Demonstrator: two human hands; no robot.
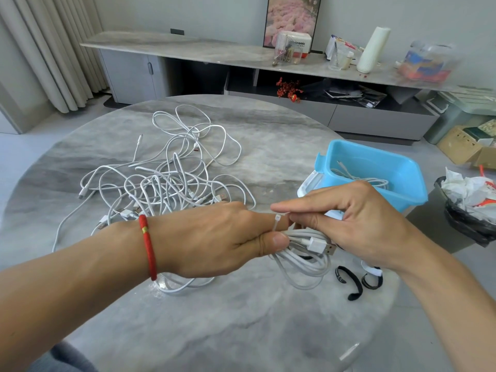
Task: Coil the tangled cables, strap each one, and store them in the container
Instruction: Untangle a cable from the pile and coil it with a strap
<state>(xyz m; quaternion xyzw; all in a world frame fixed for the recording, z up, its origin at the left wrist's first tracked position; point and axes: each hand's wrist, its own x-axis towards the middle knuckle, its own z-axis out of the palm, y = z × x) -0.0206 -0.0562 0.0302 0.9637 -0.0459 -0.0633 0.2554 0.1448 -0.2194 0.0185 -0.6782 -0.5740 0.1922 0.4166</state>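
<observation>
My left hand [214,237] grips a coiled white USB cable [303,264] just above the round marble table [241,331]. A thin white zip tie [277,218] circles the coil, and my right hand [349,218] pinches that tie next to my left index finger. The cable's USB plug [320,245] sticks out to the right. A tangled heap of white cables [171,178] lies behind my left hand. The blue container [402,170] stands at the table's right edge with a white cable [359,178] inside.
Black hook-and-loop straps [351,283] lie on the table below my right hand. A white lid [308,186] sits under the blue container. A lined waste bin [469,208] stands on the floor to the right. A low cabinet with clutter runs along the far wall.
</observation>
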